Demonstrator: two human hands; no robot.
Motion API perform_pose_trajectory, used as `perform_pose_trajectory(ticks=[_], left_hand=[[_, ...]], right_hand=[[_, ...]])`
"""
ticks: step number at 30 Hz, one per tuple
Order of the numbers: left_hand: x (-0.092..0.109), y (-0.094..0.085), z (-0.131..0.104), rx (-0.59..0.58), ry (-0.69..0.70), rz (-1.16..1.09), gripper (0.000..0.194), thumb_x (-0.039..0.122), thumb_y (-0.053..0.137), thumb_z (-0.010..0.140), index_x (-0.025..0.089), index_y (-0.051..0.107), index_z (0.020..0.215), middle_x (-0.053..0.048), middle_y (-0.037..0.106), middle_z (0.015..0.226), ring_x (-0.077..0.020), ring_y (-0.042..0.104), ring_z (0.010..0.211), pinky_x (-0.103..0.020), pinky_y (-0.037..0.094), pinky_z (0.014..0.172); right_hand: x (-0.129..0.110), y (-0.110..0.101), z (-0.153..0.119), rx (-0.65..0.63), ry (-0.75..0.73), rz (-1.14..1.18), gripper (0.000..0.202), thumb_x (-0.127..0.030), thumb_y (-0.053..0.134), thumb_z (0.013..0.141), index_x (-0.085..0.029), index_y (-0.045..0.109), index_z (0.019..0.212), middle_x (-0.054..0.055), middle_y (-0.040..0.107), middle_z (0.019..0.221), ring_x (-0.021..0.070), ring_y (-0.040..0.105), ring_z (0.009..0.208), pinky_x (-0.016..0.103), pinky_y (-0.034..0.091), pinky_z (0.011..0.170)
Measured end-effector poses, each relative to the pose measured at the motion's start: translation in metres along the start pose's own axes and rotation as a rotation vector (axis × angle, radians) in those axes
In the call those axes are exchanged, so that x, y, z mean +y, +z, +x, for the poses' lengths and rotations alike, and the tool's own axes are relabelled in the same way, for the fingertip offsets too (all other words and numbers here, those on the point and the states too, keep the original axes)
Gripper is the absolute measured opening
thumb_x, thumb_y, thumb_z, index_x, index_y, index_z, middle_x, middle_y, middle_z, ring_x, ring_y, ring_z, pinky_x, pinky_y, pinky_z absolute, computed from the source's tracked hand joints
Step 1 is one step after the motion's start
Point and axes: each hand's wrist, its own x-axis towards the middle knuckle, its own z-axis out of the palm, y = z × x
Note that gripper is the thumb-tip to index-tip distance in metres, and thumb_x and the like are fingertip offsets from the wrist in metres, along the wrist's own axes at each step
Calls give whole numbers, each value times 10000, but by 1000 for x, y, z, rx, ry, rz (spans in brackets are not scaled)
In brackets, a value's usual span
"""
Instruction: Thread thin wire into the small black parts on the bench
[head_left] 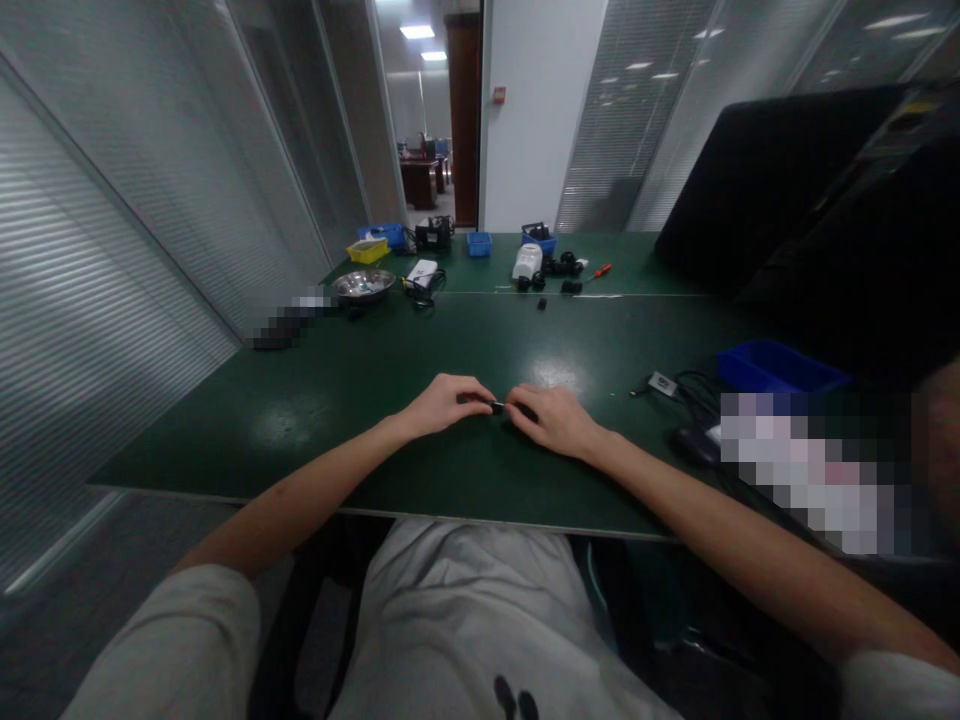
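A small black piece with a silvery end is held between my two hands, just above or on the green table; it is too small to name. The thumb and forefinger of my left hand pinch its left side. My right hand is closed too, its fingertips meeting the silvery end from the right. Something dark lies under the right palm, perhaps shadow. Both forearms reach in over the near table edge.
Across the green table stand a metal bowl, a yellow tray, a blue tray, a white device and a red screwdriver. At right are cables, a mouse, a blue bin and a monitor.
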Motion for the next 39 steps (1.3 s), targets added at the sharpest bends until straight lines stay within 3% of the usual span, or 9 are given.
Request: perform_pose_trajectory(ticks=[10, 17, 22, 27, 33, 39], left_hand=[[1, 3, 1, -51, 81, 70, 240, 323, 682, 959, 163, 788, 1102, -95, 726, 1015, -193, 675, 922, -289, 490, 855], [-1, 13, 1, 41, 9, 8, 205, 326, 730, 919, 167, 810, 1021, -83, 752, 987, -195, 689, 889, -286, 496, 838], [-2, 8, 0, 36, -25, -55, 237, 348, 733, 916, 165, 813, 1044, -81, 762, 980, -190, 689, 862, -280, 497, 811], [-15, 4, 7, 80, -51, -1, 250, 360, 713, 932, 167, 809, 1060, -79, 735, 987, -177, 659, 846, -280, 484, 780], [-32, 9, 16, 54, 14, 174, 217, 332, 708, 937, 195, 809, 1073, -85, 666, 1012, -201, 626, 959, -315, 471, 881], [-15, -1, 6, 58, 0, 135, 274, 204, 604, 970, 173, 743, 1204, -105, 656, 1151, -191, 625, 977, -312, 488, 874]], right_hand=[[-5, 2, 2, -68, -47, -153, 299, -379, 410, 1065, -211, 657, 1071, 71, 683, 975, 157, 583, 712, 302, 270, 613], [-10, 9, 2, -41, -19, -142, 312, -373, 370, 1080, -197, 628, 1087, 76, 691, 986, 158, 585, 709, 306, 251, 604], [-9, 9, 2, -47, -23, -157, 309, -376, 369, 1081, -204, 626, 1068, 70, 695, 992, 158, 592, 713, 304, 252, 603], [-11, 7, 3, -51, -17, -171, 302, -382, 385, 1076, -207, 631, 1071, 66, 700, 990, 159, 607, 725, 303, 256, 602], [-9, 8, 3, -42, -11, -124, 279, -369, 410, 1068, -211, 639, 1058, 60, 710, 986, 160, 615, 738, 292, 278, 620], [-2, 7, 2, 70, 29, 45, 246, -376, 451, 1057, -218, 633, 1006, 32, 699, 929, 152, 602, 727, 284, 336, 655]])
